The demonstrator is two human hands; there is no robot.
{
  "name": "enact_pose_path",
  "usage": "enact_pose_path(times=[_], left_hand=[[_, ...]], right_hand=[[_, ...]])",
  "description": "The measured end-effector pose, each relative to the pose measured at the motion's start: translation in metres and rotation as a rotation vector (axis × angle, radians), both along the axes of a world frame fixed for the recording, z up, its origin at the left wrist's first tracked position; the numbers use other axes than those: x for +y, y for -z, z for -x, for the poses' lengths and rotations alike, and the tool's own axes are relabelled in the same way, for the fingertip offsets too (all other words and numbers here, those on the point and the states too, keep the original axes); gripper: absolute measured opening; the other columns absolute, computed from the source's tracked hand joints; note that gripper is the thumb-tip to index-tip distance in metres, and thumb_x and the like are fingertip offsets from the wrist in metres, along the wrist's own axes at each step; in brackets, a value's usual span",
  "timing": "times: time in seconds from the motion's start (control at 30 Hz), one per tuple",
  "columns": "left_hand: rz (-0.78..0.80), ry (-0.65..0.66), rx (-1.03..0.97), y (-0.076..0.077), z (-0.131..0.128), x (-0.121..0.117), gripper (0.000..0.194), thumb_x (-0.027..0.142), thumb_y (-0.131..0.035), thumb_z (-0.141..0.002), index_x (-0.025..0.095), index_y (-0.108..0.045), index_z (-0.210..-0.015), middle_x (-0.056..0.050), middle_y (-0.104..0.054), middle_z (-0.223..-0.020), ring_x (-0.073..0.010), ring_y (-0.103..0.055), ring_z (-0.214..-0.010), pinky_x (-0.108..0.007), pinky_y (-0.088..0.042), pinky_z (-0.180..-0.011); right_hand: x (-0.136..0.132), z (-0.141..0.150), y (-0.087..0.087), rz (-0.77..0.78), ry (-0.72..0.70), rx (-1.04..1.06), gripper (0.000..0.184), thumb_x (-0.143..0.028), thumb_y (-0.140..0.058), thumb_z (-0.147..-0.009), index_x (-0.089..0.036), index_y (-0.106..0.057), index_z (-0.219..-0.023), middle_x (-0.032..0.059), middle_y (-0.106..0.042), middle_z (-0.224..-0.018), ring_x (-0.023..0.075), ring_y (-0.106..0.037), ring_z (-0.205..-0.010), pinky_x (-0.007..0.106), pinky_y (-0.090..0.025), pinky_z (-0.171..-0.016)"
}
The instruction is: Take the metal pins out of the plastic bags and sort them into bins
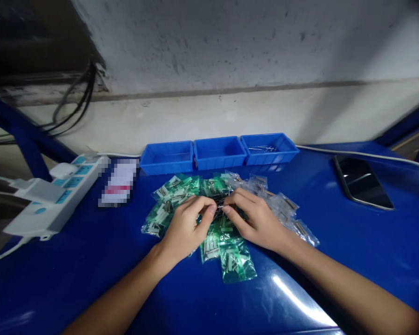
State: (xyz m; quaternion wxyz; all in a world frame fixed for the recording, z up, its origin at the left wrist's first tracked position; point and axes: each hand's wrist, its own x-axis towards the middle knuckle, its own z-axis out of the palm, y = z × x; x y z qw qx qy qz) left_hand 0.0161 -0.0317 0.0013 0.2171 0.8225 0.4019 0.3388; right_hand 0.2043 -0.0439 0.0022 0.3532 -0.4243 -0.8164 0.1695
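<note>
A heap of small plastic bags (pixel 181 195), green ones and clear ones, lies on the blue table (pixel 335 260), each with little metal parts inside. My left hand (pixel 186 228) and my right hand (pixel 254 218) rest on the heap with their fingertips pinched together in the middle. Between them they grip a small dark bag of pins (pixel 219 204), partly hidden by the fingers. A green bag (pixel 237 260) lies nearest to me.
Three blue bins (pixel 218 153) stand in a row behind the heap; the right bin (pixel 268 148) holds a few metal pins. A white power strip (pixel 52 195) with plugs sits at the left, a blurred card (pixel 118 188) beside it, a phone (pixel 363 181) at the right.
</note>
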Motion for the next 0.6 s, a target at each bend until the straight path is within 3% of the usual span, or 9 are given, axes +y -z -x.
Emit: enact_pose_path(times=[0.23, 0.4, 0.6], left_hand=[[0.001, -0.007, -0.023, 0.0009, -0.002, -0.001, 0.01, 0.021, -0.046, -0.09, 0.019, -0.054, -0.086, -0.001, -0.057, -0.075, -0.0129, -0.055, -0.07, -0.026, -0.046, -0.064], [0.008, -0.005, -0.002, 0.003, -0.0019, -0.0026, 0.015, 0.022, -0.041, -0.092, 0.019, -0.053, -0.084, -0.002, -0.058, -0.075, -0.0147, -0.055, -0.072, -0.029, -0.044, -0.066], [-0.017, -0.024, 0.014, 0.0051, -0.0016, -0.0022, 0.018, 0.022, -0.039, -0.092, 0.019, -0.053, -0.081, -0.001, -0.056, -0.071, -0.0138, -0.055, -0.068, -0.028, -0.043, -0.061]], right_hand=[[0.0008, -0.0005, 0.0019, 0.026, 0.017, -0.017, 0.019, -0.027, -0.041, -0.092, -0.018, -0.056, -0.084, 0.0037, -0.054, -0.078, 0.0148, -0.052, -0.071, 0.03, -0.042, -0.064], [-0.0004, -0.001, 0.0027, 0.004, 0.025, 0.031, 0.014, -0.027, -0.048, -0.089, -0.019, -0.054, -0.098, 0.0039, -0.058, -0.084, 0.0155, -0.055, -0.074, 0.03, -0.045, -0.065], [0.0007, 0.0009, 0.004, -0.016, -0.002, -0.017, 0.012, -0.022, -0.043, -0.09, -0.018, -0.054, -0.092, 0.0049, -0.056, -0.081, 0.0158, -0.053, -0.071, 0.031, -0.044, -0.063]])
